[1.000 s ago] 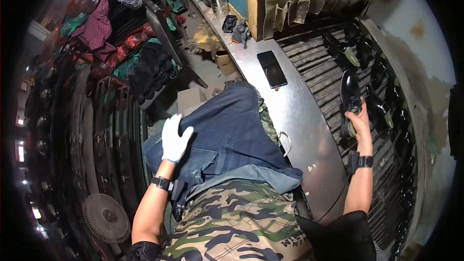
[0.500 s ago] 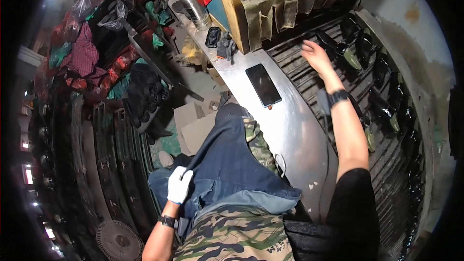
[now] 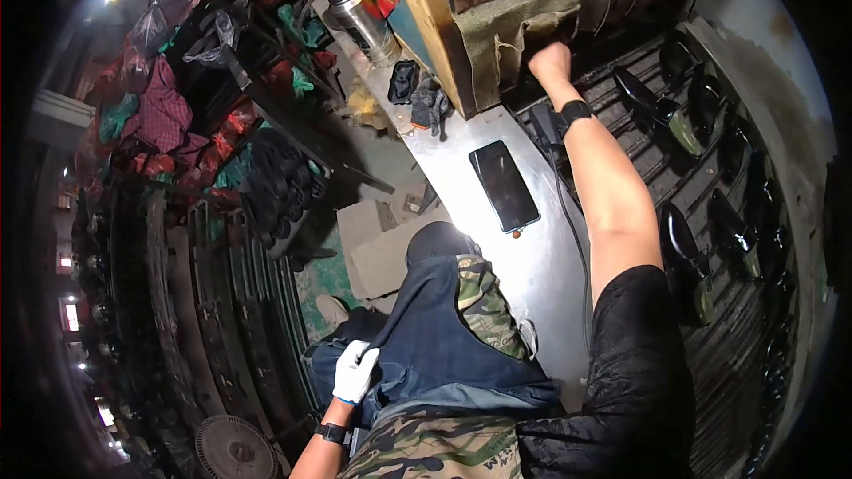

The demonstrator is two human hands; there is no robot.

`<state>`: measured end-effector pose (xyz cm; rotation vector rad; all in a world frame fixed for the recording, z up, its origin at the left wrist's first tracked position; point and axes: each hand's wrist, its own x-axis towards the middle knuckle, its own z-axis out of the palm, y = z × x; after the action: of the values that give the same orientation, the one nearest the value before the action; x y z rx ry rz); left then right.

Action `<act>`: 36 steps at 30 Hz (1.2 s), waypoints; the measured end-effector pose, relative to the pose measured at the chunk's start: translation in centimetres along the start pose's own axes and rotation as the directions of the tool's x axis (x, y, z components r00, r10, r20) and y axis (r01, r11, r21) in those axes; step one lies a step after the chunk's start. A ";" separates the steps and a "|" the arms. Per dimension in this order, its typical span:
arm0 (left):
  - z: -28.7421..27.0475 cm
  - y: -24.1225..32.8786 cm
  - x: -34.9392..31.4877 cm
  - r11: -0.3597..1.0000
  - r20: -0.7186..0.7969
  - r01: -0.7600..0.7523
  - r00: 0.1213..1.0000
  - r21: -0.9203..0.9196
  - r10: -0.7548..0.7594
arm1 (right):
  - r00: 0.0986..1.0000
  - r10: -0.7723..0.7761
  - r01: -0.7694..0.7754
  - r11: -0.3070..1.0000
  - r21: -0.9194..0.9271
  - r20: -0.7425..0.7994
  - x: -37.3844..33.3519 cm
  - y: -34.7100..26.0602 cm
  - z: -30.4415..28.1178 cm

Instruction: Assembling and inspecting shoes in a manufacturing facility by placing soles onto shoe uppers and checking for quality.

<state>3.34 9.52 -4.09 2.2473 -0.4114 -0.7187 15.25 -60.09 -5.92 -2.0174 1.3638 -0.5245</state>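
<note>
My right hand (image 3: 552, 62) is bare and reaches between the hanging cloth flaps (image 3: 497, 49) of a yellow machine's opening. Its fingers are hidden behind the flaps, so whether it holds anything does not show. To the right of that forearm, glossy black shoes (image 3: 682, 244), some with pale green heels, lie on a slatted conveyor (image 3: 612, 155). In a white glove, my left hand (image 3: 353, 374) is closed on the edge of a dark blue apron (image 3: 417, 328) spread over my lap.
A metal ledge (image 3: 470, 195) beside the conveyor carries a phone (image 3: 504, 186), a dark glove (image 3: 428, 106) and a steel flask (image 3: 359, 19). Cardboard (image 3: 373, 253) lies on the floor. Racks with red and green bags (image 3: 160, 115) stand at the left, with a fan (image 3: 238, 451) at lower left.
My right hand has moved forward and left from above the conveyor into the flaps. The view has shifted slightly. My left hand still grips the apron.
</note>
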 end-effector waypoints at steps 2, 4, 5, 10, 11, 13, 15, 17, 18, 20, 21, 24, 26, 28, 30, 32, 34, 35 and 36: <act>0.2 -0.1 0.5 1.000 0.024 -0.017 1.000 -0.019 0.017 | 0.921 -0.248 0.282 0.956 0.076 -0.302 -1.9 3.3 -1.7; 0.4 -0.4 0.8 0.999 0.039 0.002 0.999 -0.040 0.000 | 0.736 -0.450 0.566 0.819 0.095 -0.505 -5.7 6.6 -3.6; 0.3 -0.3 0.7 0.999 0.030 0.009 1.000 -0.052 -0.008 | 0.699 -0.455 0.651 0.725 0.226 -0.551 -9.1 6.9 -5.1; 0.6 -2.2 1.6 0.991 0.057 0.020 0.998 -0.129 -0.013 | 0.747 -0.444 0.624 0.724 0.294 -0.494 -25.1 8.6 -14.0; 0.6 -2.3 1.9 0.990 0.062 0.011 0.998 -0.140 -0.002 | 0.762 -0.420 0.615 0.708 0.347 -0.493 -27.5 9.1 -14.9; 0.8 -2.4 2.7 0.991 0.081 0.018 0.997 -0.130 -0.008 | 0.727 -0.466 0.667 0.652 0.359 -0.504 -30.9 10.0 -16.6; 0.9 -2.0 2.6 0.984 0.074 -0.010 0.997 -0.180 0.024 | 0.708 -0.489 0.694 0.619 0.369 -0.510 -33.9 9.8 -17.6; 0.9 -1.8 2.6 0.983 0.070 -0.022 0.997 -0.180 0.035 | 0.681 -0.539 0.718 0.626 0.305 -0.496 -35.9 9.5 -18.5; 0.9 -1.9 2.6 0.985 0.069 -0.033 0.997 -0.168 0.045 | 0.678 -0.543 0.717 0.636 0.285 -0.495 -36.9 9.5 -18.7; 1.0 -2.4 2.2 0.978 0.077 0.019 0.997 -0.205 -0.004 | 0.659 -0.569 0.734 0.628 0.258 -0.491 -38.2 9.2 -19.0; 1.0 -2.4 2.1 0.977 0.071 -0.006 0.997 -0.215 0.022 | 0.666 -0.556 0.729 0.627 0.275 -0.497 -38.9 8.8 -19.2; 1.2 -2.4 2.1 0.968 0.042 -0.044 0.998 -0.245 0.056 | 0.640 -0.601 0.743 0.642 0.187 -0.479 -40.8 8.5 -20.2; 0.9 -2.7 2.1 0.977 0.056 -0.033 0.997 -0.211 0.046 | 0.647 -0.609 0.733 0.662 0.153 -0.459 -42.2 8.1 -20.9; 0.8 -2.7 2.1 0.977 0.072 -0.018 0.997 -0.211 0.034 | 0.624 -0.661 0.741 0.670 0.047 -0.417 -43.2 8.1 -21.8; 0.8 -2.7 2.3 0.980 0.044 -0.072 0.996 -0.188 0.082 | 0.657 -0.639 0.717 0.694 0.068 -0.401 -44.4 8.5 -22.2; 0.7 -2.2 2.7 0.987 0.067 -0.068 0.995 -0.143 0.079 | 0.742 -0.544 0.651 0.725 0.226 -0.392 -45.6 10.3 -22.1; -0.1 -2.5 2.1 0.987 0.019 -0.101 0.994 -0.122 0.104 | 0.825 -0.497 0.553 0.810 0.198 -0.269 -46.9 12.9 -21.7; -0.3 -2.2 1.7 0.991 0.023 -0.093 0.995 -0.098 0.095 | 0.890 -0.372 0.446 0.833 0.327 -0.264 -47.6 14.4 -21.2; -0.3 -2.0 1.7 0.985 -0.001 -0.175 0.985 -0.008 0.175 | 0.943 -0.244 0.324 0.827 0.459 -0.226 -48.0 15.7 -20.8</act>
<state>4.98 10.18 -5.99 2.1713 -0.5959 -0.6267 -26.81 -25.72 -0.76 -1.7773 0.8854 -1.0728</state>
